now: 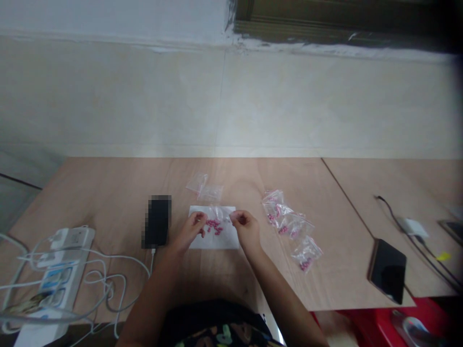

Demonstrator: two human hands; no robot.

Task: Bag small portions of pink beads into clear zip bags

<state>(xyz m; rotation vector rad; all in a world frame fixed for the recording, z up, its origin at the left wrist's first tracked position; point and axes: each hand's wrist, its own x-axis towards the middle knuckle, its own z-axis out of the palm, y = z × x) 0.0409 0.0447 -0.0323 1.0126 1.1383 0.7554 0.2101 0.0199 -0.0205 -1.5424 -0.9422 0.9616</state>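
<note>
A white sheet of paper (213, 242) lies in front of me with a loose pile of small pink beads (214, 225) on it. At the paper's left side, my left hand (197, 223) has thumb and forefinger pinched together; whatever they hold is too small to name. My right hand (246, 228), over the right edge, pinches what looks like the side of a small clear plastic bag (219, 212). That bag spans the gap between my hands, just beyond the beads. Two flat clear bags (211, 193) lie behind the paper.
To the right are several clear zip bags (285, 219) with pink beads inside. A dark phone (158, 221) on a white cable lies left, near a power strip (60, 284) with tangled cords. Another phone (388, 271) and a white adapter (415, 228) are far right.
</note>
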